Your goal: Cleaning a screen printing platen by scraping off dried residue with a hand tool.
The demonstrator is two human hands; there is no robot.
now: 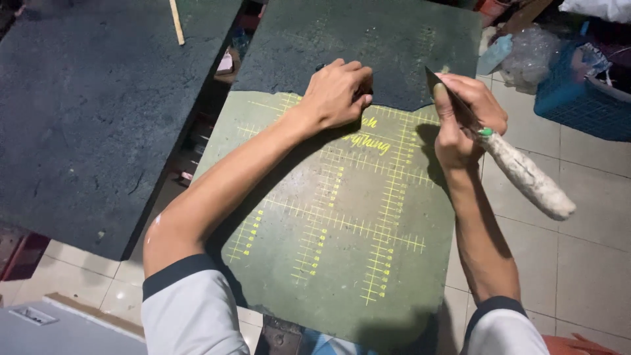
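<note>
Our right hand (463, 118) has a closed grip on the knife (519, 167); its wrapped handle runs down-right, its blade up-left toward our left hand (338, 92), which presses fingers curled on a small dark piece (363, 94) on the counter's green mat (342, 263), just beside.

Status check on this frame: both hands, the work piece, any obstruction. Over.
Left hand pressing small dark piece onto green cutting mat. Right hand gripping knife, wrapped handle, blade up at mat's edge. Nothing between the hands.
</note>
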